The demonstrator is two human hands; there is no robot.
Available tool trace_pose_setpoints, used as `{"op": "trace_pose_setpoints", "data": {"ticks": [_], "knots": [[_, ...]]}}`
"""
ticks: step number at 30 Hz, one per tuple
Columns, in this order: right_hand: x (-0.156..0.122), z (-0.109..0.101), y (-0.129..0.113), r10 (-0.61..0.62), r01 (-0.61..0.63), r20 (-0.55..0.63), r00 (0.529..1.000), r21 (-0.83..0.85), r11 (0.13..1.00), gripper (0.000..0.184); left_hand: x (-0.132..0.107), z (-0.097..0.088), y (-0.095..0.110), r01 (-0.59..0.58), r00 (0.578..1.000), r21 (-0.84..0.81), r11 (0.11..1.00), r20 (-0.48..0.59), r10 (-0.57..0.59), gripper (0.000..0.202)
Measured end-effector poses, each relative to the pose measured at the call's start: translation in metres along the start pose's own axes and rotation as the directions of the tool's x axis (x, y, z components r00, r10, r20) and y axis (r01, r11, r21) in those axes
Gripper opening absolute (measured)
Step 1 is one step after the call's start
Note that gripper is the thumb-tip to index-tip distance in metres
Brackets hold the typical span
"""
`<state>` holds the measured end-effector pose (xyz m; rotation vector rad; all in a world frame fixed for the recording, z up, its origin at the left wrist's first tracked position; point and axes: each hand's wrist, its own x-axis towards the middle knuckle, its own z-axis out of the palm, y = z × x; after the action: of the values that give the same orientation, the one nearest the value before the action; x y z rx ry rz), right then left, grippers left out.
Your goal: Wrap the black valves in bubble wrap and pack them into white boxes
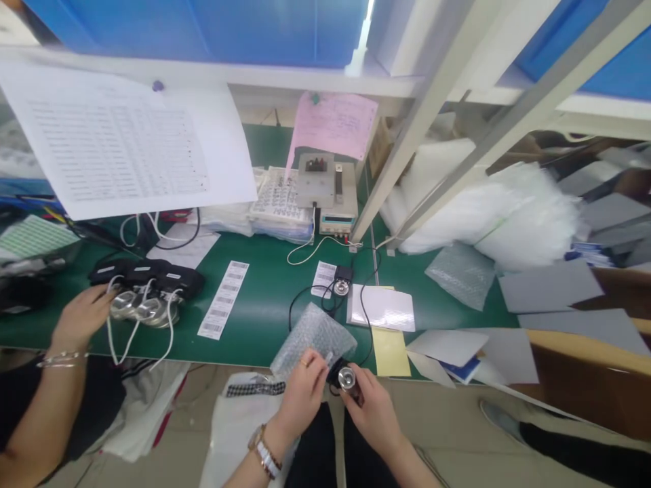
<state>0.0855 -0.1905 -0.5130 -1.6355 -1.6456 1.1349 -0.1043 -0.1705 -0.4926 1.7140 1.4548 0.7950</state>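
My right hand [373,403] is wrapped round a lamp-like black device with a round silver face [346,377], held just off the table's front edge. Beside it, my left hand [308,376] is closed in a pinch at a small pale piece that I cannot make out. Under my left fingers lies a bubble-wrap bag [315,335]. A second black piece with a silver round face [341,287] rests on the table, with black cable around it. Close by are a white box [381,308] and a yellow paper [391,352].
At the left a co-worker's hand [84,312] touches black pouches [147,274] and silver round parts with white cables. A barcode label strip [224,300] lies between us. Metal posts [401,149] rise ahead; a grey instrument [338,196] stands behind. Grey cards [552,288] lie right.
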Motion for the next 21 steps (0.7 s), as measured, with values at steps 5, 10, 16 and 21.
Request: {"op": "trace_pose_setpoints", "data": {"ticks": [5, 10, 16, 21], "knots": [[0.012, 0.025, -0.004, 0.323, -0.332, 0.086, 0.943, 0.355, 0.874, 0.039, -0.006, 0.002, 0.029, -0.234, 0.971, 0.172, 0.957, 0.100, 0.219, 0.025], [0.036, 0.045, 0.012, -0.108, 0.108, 0.004, 0.994, 0.058, 0.992, 0.041, -0.013, 0.017, 0.046, -0.275, 0.961, 0.106, 0.955, 0.055, 0.271, 0.024], [0.056, 0.073, 0.027, -0.093, 0.097, 0.039, 0.995, -0.123, 0.988, 0.048, -0.050, 0.007, 0.019, -0.249, 0.969, 0.068, 0.966, 0.032, 0.247, 0.013], [0.060, 0.083, 0.041, -0.091, 0.093, 0.030, 0.995, -0.070, 0.993, 0.046, -0.047, -0.027, -0.058, -0.327, 0.930, 0.583, 0.744, 0.057, 0.364, 0.041]]}}
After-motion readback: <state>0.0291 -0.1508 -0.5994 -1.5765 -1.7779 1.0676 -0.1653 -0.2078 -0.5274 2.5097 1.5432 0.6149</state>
